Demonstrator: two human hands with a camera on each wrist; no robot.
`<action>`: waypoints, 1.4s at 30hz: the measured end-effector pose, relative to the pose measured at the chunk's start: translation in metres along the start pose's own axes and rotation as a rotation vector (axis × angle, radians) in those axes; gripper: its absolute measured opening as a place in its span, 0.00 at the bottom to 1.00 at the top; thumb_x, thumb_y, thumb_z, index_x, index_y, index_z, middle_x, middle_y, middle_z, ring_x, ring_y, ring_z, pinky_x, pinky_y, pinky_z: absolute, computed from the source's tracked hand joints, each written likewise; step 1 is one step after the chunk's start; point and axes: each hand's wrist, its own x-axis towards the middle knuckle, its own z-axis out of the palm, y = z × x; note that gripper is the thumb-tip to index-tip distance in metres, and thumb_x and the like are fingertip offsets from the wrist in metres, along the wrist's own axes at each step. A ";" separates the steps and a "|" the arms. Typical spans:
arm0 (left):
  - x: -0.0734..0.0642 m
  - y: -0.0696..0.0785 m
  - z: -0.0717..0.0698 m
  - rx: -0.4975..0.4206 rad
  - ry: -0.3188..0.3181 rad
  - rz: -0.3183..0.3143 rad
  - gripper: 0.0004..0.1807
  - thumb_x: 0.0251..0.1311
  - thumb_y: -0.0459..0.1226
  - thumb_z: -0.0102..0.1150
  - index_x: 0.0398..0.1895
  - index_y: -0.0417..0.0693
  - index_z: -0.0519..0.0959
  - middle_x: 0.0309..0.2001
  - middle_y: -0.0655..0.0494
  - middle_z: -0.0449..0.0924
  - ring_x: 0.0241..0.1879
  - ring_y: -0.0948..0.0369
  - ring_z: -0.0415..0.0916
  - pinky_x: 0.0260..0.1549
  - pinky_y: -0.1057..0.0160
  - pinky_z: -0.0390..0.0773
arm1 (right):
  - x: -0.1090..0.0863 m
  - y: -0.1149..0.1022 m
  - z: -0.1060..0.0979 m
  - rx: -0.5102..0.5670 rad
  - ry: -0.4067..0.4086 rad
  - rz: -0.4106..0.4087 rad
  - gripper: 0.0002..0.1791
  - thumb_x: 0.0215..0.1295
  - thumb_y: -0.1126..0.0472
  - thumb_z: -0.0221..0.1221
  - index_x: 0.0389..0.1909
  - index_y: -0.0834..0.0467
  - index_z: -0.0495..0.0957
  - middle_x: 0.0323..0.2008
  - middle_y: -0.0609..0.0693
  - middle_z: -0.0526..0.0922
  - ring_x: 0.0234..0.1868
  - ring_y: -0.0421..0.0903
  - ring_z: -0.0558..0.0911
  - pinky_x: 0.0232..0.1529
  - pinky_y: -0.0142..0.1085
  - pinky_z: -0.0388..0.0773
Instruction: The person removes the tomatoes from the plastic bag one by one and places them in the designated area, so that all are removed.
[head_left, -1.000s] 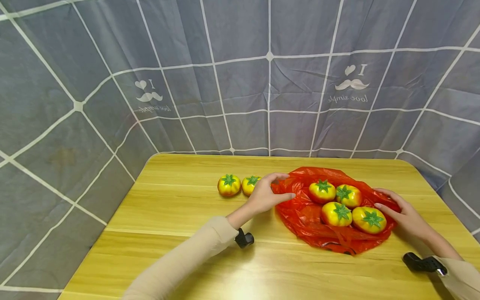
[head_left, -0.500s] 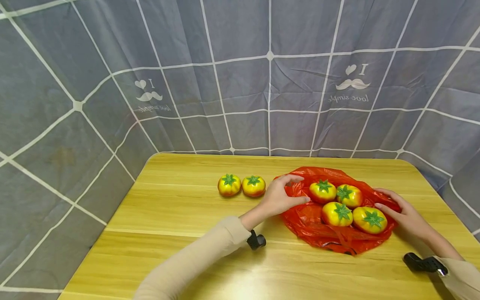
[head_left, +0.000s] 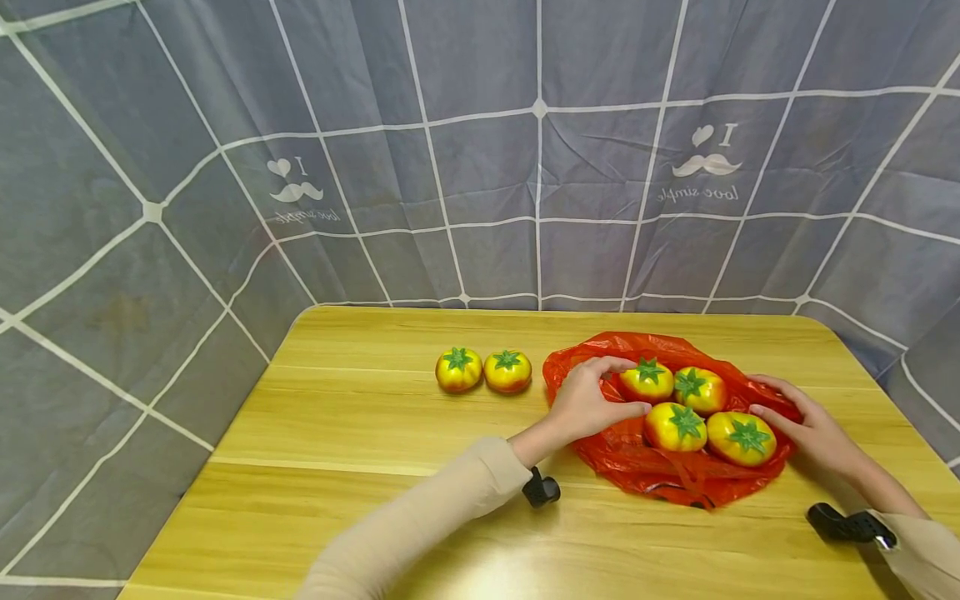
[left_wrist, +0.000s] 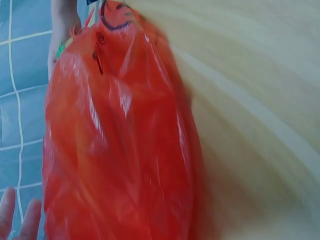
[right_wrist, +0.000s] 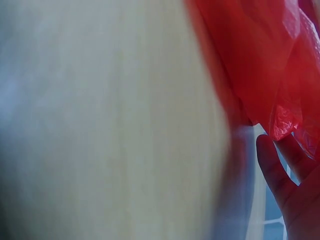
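Observation:
A crumpled red plastic bag (head_left: 633, 475) lies spread on the table, with several yellow-and-red toy tomatoes resting in it, each topped by a green star-shaped leaf. My left hand (head_left: 585, 406) reaches over the bag's left side, thumb and fingers spread apart, fingertips right at the back-left tomato (head_left: 649, 385). The thumb tip is close beside the front-left tomato (head_left: 671, 433). At the bag's right rim, my right hand (head_left: 817, 432) holds the plastic between thumb and fingers. In the left wrist view, the bag (left_wrist: 120, 140) covers most of the scene and my fingertips (left_wrist: 31, 220) show at the lower left.
Two more tomatoes, a left one (head_left: 458, 372) and a right one (head_left: 507, 373), sit side by side on the wooden table (head_left: 360, 433), left of the bag. A grey curtain (head_left: 480, 183) with white lines hangs behind and beside the table.
My left hand has moved right, from beside the bag's left edge to the back-left tomato, uncovering the second loose tomato. The right hand has stayed at the bag's rim.

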 end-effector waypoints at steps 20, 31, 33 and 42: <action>0.001 0.003 0.034 0.081 -0.021 -0.019 0.29 0.47 0.48 0.73 0.55 0.57 0.78 0.51 0.64 0.79 0.48 0.64 0.74 0.42 0.79 0.69 | 0.000 -0.004 -0.001 -0.008 -0.004 -0.004 0.25 0.68 0.69 0.53 0.66 0.63 0.63 0.52 0.19 0.67 0.50 0.15 0.68 0.45 0.10 0.65; 0.000 -0.002 0.044 0.201 -0.031 -0.025 0.29 0.46 0.52 0.73 0.54 0.61 0.78 0.53 0.69 0.79 0.52 0.68 0.72 0.47 0.75 0.70 | 0.001 -0.002 -0.002 0.001 -0.004 0.008 0.26 0.67 0.70 0.53 0.66 0.63 0.63 0.52 0.19 0.67 0.50 0.14 0.67 0.45 0.10 0.65; 0.000 -0.002 0.046 0.209 -0.029 -0.020 0.29 0.46 0.52 0.73 0.54 0.61 0.78 0.53 0.70 0.78 0.53 0.68 0.72 0.49 0.74 0.70 | 0.001 -0.002 -0.002 0.007 -0.005 0.005 0.25 0.67 0.70 0.53 0.65 0.64 0.63 0.53 0.19 0.68 0.51 0.15 0.68 0.45 0.10 0.65; 0.000 -0.006 0.054 0.242 -0.042 -0.032 0.31 0.44 0.54 0.73 0.55 0.65 0.77 0.54 0.71 0.77 0.55 0.69 0.72 0.49 0.72 0.71 | 0.002 -0.006 0.000 0.019 -0.002 0.011 0.24 0.68 0.70 0.53 0.64 0.66 0.64 0.52 0.21 0.69 0.50 0.16 0.70 0.45 0.11 0.66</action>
